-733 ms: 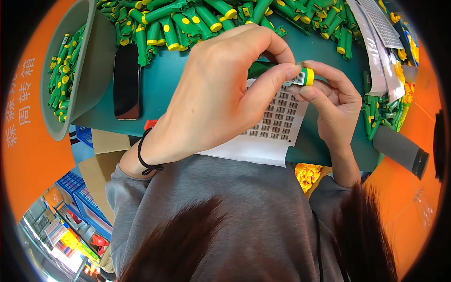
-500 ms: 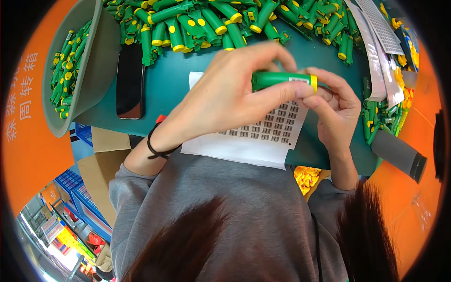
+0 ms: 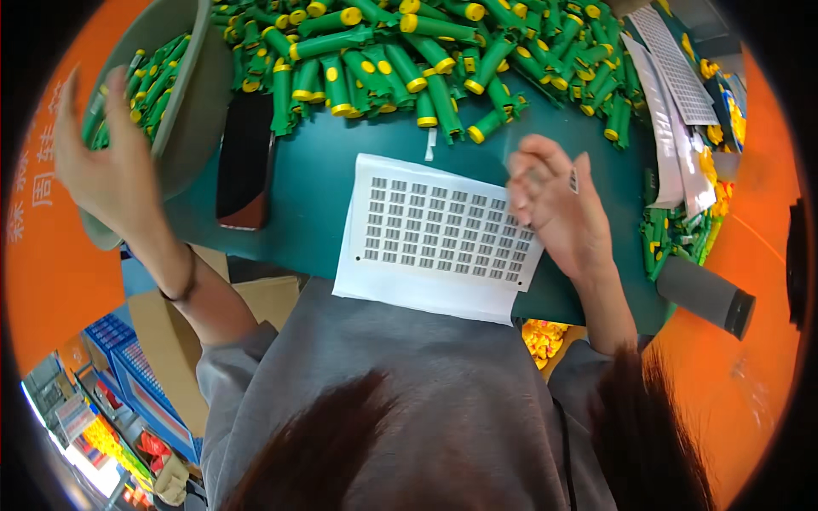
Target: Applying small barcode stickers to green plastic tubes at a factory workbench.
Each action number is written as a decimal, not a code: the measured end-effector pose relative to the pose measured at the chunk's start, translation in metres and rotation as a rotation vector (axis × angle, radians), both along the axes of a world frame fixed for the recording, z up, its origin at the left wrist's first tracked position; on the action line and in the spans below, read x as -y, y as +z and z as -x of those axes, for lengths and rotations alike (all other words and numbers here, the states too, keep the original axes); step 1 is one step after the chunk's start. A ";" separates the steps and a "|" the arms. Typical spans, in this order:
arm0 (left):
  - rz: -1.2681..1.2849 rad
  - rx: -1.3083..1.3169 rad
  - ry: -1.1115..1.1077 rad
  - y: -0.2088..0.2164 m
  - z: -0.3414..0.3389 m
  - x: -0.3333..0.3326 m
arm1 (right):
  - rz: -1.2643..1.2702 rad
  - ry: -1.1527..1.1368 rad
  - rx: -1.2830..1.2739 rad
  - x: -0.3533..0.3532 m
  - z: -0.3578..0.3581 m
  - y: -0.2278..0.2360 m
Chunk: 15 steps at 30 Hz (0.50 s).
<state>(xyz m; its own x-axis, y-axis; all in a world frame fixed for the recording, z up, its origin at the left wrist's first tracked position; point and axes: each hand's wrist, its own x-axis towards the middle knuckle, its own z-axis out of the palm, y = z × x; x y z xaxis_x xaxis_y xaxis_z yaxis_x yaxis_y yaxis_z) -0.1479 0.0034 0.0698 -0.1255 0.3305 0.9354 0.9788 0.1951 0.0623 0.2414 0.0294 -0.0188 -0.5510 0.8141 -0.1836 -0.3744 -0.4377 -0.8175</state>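
Note:
My left hand (image 3: 106, 175) is raised over the rim of a grey-green bin (image 3: 198, 102) at the far left, fingers apart and nothing seen in them. Green tubes with yellow ends (image 3: 162, 89) lie inside that bin. My right hand (image 3: 558, 204) hovers at the right edge of a white sheet of small barcode labels (image 3: 443, 226), palm turned up and fingers loosely bent. A small barcode label (image 3: 573, 180) sits on its thumb. Beyond the sheet, a large heap of green tubes (image 3: 366, 72) with yellow caps covers the far side of the table.
A black phone (image 3: 244, 162) lies beside the bin. At the right are more label sheets (image 3: 673, 64), clear bags (image 3: 660, 128) and a grey cylinder (image 3: 705, 298). A white paper scrap (image 3: 430, 143) lies before the heap. Cardboard (image 3: 183, 341) and blue crates (image 3: 141, 375) stand at lower left.
My left hand has swung left from above the sheet to the bin; the green tube held between both hands is no longer in them. My right hand has moved slightly down and left.

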 end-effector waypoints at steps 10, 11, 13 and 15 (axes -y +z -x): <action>0.250 0.276 -1.278 -0.065 -0.182 -0.021 | 0.484 0.653 -0.505 0.017 0.013 -0.014; 0.272 0.320 -1.269 -0.065 -0.185 -0.020 | 0.529 0.674 -0.515 0.018 0.014 -0.015; 0.326 0.387 -1.270 -0.064 -0.186 -0.018 | 0.524 0.663 -0.527 0.017 0.014 -0.012; 0.380 0.457 -1.267 -0.062 -0.187 -0.015 | 0.521 0.652 -0.539 0.017 0.015 -0.010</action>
<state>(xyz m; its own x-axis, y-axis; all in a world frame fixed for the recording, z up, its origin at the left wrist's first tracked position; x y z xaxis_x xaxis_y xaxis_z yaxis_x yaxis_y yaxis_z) 0.0391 0.0187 0.0075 0.1800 0.6677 0.7224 0.4077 -0.7190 0.5629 0.2262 0.0126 -0.0292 -0.9772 0.2109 -0.0260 -0.1975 -0.9464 -0.2556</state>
